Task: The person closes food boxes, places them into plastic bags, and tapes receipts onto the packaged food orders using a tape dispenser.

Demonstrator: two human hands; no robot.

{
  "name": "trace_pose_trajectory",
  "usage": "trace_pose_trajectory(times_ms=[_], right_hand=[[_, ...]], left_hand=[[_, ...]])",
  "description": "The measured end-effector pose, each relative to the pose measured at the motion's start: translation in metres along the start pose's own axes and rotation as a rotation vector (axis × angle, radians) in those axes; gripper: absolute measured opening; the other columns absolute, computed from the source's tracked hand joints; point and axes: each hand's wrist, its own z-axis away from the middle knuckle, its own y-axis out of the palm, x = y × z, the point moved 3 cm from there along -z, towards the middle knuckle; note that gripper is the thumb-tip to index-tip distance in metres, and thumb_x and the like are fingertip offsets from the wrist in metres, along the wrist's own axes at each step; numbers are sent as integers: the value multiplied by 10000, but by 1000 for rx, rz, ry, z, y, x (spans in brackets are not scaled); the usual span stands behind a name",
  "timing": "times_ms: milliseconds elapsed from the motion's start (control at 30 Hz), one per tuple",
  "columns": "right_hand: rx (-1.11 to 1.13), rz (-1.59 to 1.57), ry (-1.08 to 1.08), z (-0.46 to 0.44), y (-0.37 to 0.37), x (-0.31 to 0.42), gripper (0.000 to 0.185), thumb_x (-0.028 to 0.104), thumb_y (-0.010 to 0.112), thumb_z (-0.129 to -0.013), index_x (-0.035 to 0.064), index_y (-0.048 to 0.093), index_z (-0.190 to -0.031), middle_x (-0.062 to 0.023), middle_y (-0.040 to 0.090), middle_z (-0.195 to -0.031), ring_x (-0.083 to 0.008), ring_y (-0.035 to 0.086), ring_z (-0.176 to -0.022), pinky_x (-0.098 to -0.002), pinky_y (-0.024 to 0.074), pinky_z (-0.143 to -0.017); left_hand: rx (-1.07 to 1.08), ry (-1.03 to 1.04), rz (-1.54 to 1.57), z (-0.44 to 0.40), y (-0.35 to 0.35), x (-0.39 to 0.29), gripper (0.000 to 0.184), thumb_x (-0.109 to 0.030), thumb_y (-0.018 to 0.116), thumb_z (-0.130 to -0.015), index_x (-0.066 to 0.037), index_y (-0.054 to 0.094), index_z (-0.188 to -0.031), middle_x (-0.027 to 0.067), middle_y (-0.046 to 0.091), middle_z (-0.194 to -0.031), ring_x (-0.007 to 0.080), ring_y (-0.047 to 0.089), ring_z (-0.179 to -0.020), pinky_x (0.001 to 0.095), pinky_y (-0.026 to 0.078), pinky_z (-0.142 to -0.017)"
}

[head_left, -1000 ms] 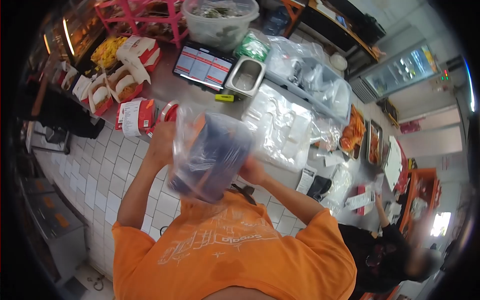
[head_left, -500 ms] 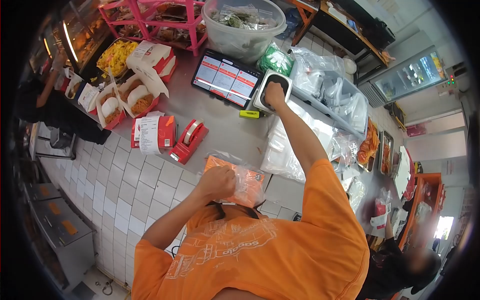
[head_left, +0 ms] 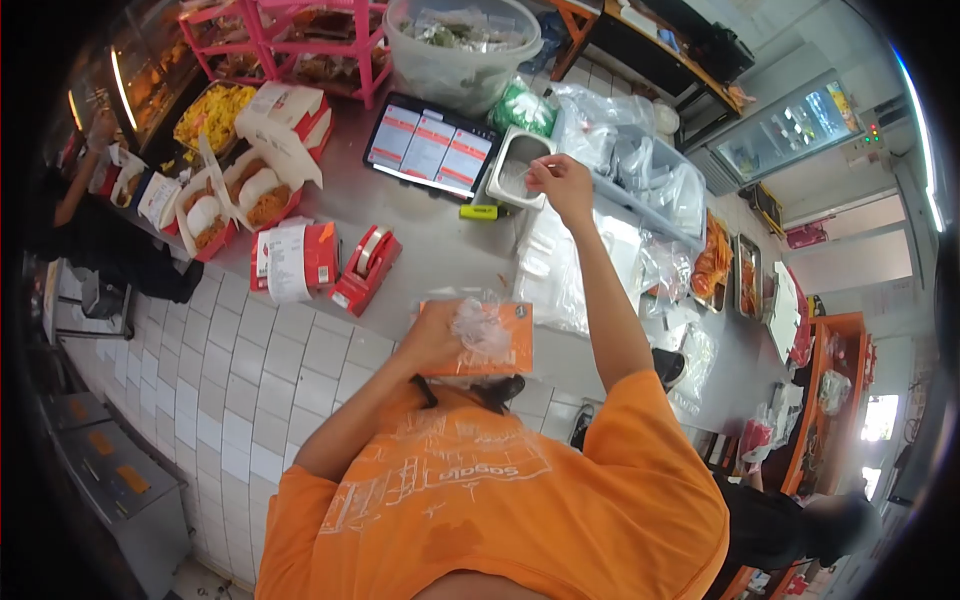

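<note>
At the table's near edge, close to my body, is an orange box [head_left: 510, 335] in a clear plastic bag [head_left: 481, 330]. My left hand [head_left: 435, 338] is closed on the gathered bag, over the box's left part. My right hand [head_left: 562, 188] is at the right rim of a steel container [head_left: 512, 175], its fingertips pressed together in a pinch. Whatever lies between those fingertips, if anything, is too small to make out. Beside the container are a tablet [head_left: 430, 147] with a lit screen and a yellow highlighter [head_left: 479, 212].
A red tape dispenser [head_left: 367, 270] and a red-and-white box with a receipt [head_left: 295, 260] stand left. Open meal boxes [head_left: 262, 195] lie beyond. Plastic bags [head_left: 560, 265] and a grey bin [head_left: 690, 170] occupy the right. Other people [head_left: 125, 240] work on both sides.
My right hand has come up out of the steel container to its rim, fingers pinched. The bagged orange box has turned level and risen slightly in view. The camera view has shifted a little.
</note>
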Motion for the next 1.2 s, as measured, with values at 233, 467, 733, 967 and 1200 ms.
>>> trace_pose_trajectory(times_ms=[233,467,733,967,1200], right_hand=[[226,157,206,224,31,12,72,43,721,-880,-12,676,-862,-90,734,-853,-191,710,-773,-312,558,-689],[185,375,-334,239,27,22,104,12,724,-813,13,716,-917,-115,664,-844,-292,657,-736,-382,533,-667],[497,357,-209,222,34,-3,132,59,717,-851,20,700,-976,-92,635,-819,-248,620,-730,-348,493,-671],[622,452,-194,218,37,-4,159,156,678,-942,10,654,-1002,-92,592,-867,-235,583,-803,-347,472,-738],[677,508,-143,214,35,0,108,54,675,-888,9,663,-985,-122,600,-882,-272,597,-837,-353,486,-759]], left_hand=[[104,514,-248,35,-7,16,282,-32,744,-703,-52,728,-984,55,703,-1067,241,660,-987,349,545,-844],[-15,869,-722,37,-3,-11,329,-33,719,-660,-71,731,-987,16,707,-1057,226,648,-979,354,531,-785],[-11,181,-136,-3,-12,11,214,-80,786,-723,-61,695,-916,36,670,-976,206,643,-925,334,532,-789],[-380,780,-682,12,-26,-31,257,-25,741,-751,-89,735,-999,56,693,-1161,255,651,-1127,370,519,-995],[65,981,-719,12,-2,-10,250,-91,740,-772,-117,732,-1020,7,705,-1118,222,658,-1100,429,494,-1051]])
